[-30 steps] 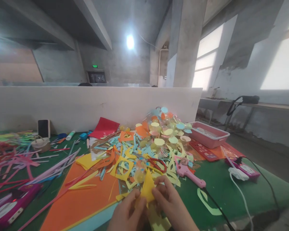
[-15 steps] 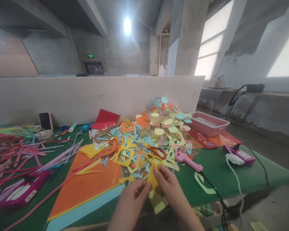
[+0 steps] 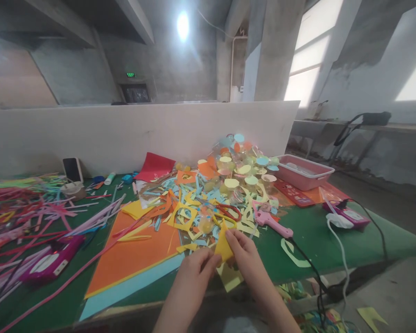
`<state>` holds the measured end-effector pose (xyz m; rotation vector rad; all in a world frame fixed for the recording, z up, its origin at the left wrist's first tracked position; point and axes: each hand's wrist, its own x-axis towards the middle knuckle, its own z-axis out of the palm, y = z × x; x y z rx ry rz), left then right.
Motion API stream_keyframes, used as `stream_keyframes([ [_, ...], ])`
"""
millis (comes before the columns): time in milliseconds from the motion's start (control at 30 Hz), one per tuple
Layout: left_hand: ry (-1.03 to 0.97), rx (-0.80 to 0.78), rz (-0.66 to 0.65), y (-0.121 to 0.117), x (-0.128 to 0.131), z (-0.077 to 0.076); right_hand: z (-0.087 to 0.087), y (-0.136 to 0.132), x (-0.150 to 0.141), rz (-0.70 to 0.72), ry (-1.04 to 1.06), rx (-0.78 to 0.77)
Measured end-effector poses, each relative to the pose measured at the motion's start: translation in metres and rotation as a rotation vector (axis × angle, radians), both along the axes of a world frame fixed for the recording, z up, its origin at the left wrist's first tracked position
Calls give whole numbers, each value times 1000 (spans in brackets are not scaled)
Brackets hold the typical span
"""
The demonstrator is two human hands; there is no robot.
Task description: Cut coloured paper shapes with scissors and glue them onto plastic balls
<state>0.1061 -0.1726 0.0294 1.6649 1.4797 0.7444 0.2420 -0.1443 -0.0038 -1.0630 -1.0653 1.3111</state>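
Between my two hands is a small piece of yellow paper (image 3: 223, 246), pointed at its top. My left hand (image 3: 198, 269) pinches its lower left side. My right hand (image 3: 245, 247) grips its right edge with thumb and fingers. Just below hangs a paler yellow paper piece (image 3: 229, 277) at the table's front edge; what supports it is hidden by my hands. Right beyond the held paper lie scissors (image 3: 229, 212) with red and yellow handles, among paper scraps. A yellow sheet with a round hole (image 3: 182, 217) rests to the left of them.
Orange sheets (image 3: 135, 254) lie at left, beside pink and purple strips (image 3: 93, 222). A pink glue gun (image 3: 273, 223) with a black cable is at right. Behind are clear balls with paper discs (image 3: 244, 170) and a pink basket (image 3: 305, 173). Purple power strips (image 3: 350, 219) sit at both sides.
The view has tilted down, showing more of the table's front edge and the floor. The yellow paper has turned a little between my hands, which keep hold of it.
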Motion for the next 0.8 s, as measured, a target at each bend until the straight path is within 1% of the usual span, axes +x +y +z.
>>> stream_keyframes([
  [100, 44, 1, -15, -2, 3, 2, 1, -1, -2, -35, -11, -15],
  [233, 73, 15, -15, -2, 6, -1, 0, -2, -3, -87, -18, 43],
  [300, 61, 14, -5, -1, 6, -3, 0, -2, -2, -88, -22, 67],
  [367, 35, 22, 24, 1, 5, -4, 1, -1, 1, -40, -17, 73],
  [467, -6, 49, 99, 3, 3, -4, 3, 0, 4, 91, -21, 100],
  [533, -39, 67, 138, 4, 2, -3, 3, -1, 3, 185, -22, 133],
  [600, -74, 78, 156, 4, 1, -3, 3, -3, -1, 239, -21, 137],
  [733, -115, 74, 157, 4, 0, -4, 4, -10, -9, 208, -90, 50],
  [800, -119, 62, 139, 4, 0, -4, 5, -11, -10, 175, -112, 36],
])
